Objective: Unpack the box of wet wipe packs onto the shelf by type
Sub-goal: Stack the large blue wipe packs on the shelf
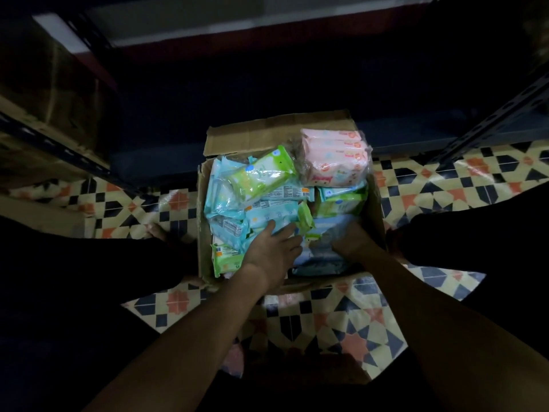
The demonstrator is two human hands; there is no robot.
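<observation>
An open cardboard box (205,221) stands on the tiled floor, full of wet wipe packs. A pink bundle (335,156) lies at its far right, a green pack (261,173) on top at the far left, and several light blue packs (228,203) fill the left side. My left hand (271,251) lies flat with straight fingers on a blue pack near the box's middle. My right hand (352,240) reaches into the near right corner onto a pale blue-grey pack (320,260); its fingers are hidden among the packs.
Dark metal shelving stands behind the box, with a low blue shelf board (154,162) and an angled upright (490,120) at right. Cardboard boxes (44,84) sit on the left rack. My legs (89,257) flank the box on the patterned floor (326,316).
</observation>
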